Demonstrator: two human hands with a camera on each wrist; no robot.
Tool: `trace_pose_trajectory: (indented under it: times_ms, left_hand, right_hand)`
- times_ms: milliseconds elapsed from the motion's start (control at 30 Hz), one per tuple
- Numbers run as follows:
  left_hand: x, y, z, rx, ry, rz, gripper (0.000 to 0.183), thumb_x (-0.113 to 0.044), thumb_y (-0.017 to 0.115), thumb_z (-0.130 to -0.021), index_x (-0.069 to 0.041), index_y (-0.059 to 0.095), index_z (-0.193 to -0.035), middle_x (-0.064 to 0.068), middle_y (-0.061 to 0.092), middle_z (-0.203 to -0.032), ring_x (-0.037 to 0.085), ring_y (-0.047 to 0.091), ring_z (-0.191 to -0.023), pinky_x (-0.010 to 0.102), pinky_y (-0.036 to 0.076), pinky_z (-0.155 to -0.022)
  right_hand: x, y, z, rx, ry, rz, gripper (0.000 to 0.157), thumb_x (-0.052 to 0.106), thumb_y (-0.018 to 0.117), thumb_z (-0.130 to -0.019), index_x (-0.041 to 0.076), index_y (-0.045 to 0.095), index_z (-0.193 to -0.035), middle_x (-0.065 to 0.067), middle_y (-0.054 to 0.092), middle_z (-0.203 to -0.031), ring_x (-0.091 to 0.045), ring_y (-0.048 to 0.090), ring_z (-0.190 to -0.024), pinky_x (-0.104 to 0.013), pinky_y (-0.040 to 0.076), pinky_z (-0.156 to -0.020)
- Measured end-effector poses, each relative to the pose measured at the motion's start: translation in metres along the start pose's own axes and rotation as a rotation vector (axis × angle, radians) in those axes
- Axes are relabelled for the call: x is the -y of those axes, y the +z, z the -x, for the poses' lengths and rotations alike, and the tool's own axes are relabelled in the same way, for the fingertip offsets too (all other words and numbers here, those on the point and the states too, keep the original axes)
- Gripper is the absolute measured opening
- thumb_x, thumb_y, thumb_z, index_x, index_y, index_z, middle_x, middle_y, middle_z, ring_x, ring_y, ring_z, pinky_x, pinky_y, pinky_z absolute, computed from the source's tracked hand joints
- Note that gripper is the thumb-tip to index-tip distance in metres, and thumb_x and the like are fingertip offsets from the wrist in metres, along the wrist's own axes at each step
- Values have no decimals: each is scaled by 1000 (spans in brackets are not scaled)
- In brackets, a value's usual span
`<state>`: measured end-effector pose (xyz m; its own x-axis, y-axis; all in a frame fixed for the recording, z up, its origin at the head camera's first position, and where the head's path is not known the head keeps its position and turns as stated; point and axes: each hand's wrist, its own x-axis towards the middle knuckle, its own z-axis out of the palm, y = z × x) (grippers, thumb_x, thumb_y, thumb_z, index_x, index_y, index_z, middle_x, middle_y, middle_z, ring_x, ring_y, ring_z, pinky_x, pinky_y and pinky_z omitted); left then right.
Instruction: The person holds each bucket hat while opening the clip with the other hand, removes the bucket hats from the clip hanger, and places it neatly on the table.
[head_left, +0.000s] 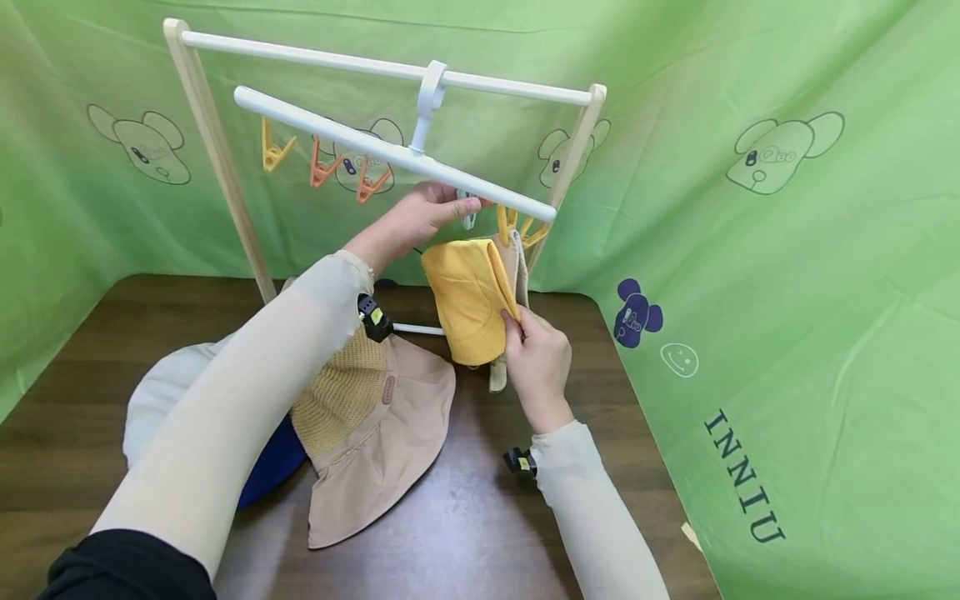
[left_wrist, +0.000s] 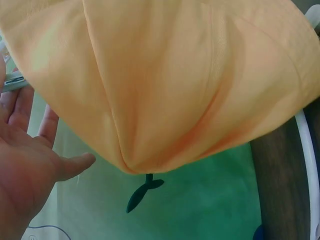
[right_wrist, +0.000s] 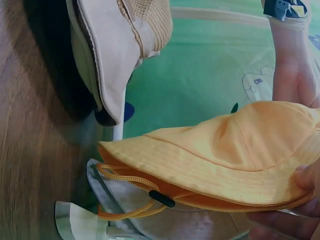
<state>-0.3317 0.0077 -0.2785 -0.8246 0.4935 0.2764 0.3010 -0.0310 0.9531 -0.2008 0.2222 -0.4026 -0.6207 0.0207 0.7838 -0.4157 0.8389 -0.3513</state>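
Note:
My left hand reaches up to the white hanger bar and pinches a pale clothespin under it. Below that hand is a yellow bucket hat, its brim gripped at the edge by my right hand. A small dark green leaf-shaped tag sticks out from the hat's crown. From its brim side hangs a yellow cord with a black toggle. Just behind, a beige hat hangs from yellow clothespins at the bar's right end.
The hanger hooks over a wood-and-white rack. Yellow and orange clothespins dangle at its left. On the brown table lie a tan and pink sun hat, a dark blue piece and a pale one. Green printed cloth surrounds the table.

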Motion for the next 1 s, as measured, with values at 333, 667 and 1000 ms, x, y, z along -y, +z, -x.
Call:
trace_pose_trajectory:
  times_ms: [333, 667, 1000]
  left_hand:
    - [-1, 3, -1, 42, -29, -151, 38, -30, 50, -109, -5, 64, -134, 11, 65, -139, 16, 49, -139, 34, 28, -122]
    - [-1, 8, -3, 39, -68, -153, 40, -34, 48, -110, -5, 64, -131, 10, 67, -135, 15, 48, -141, 38, 27, -123]
    - [-3, 10, -1, 5, -111, -136, 35, -33, 56, -107, -5, 67, -124, 13, 68, -134, 15, 56, -135, 38, 32, -121]
  right_hand:
    - [-9, -17, -1, -34, -27, -16, 20, 24, 70, -99, 6, 77, -91, -9, 74, -77, -25, 65, -57, -43, 51, -51]
    - [-14, -33, -2, -65, -57, -34, 14, 19, 74, -96, 7, 80, -99, -10, 78, -87, -28, 74, -70, -45, 56, -59]
    - [-20, -46, -3, -103, -125, 4, 15, 19, 71, -98, 6, 79, -101, -11, 76, -84, -29, 72, -69, -46, 55, -58]
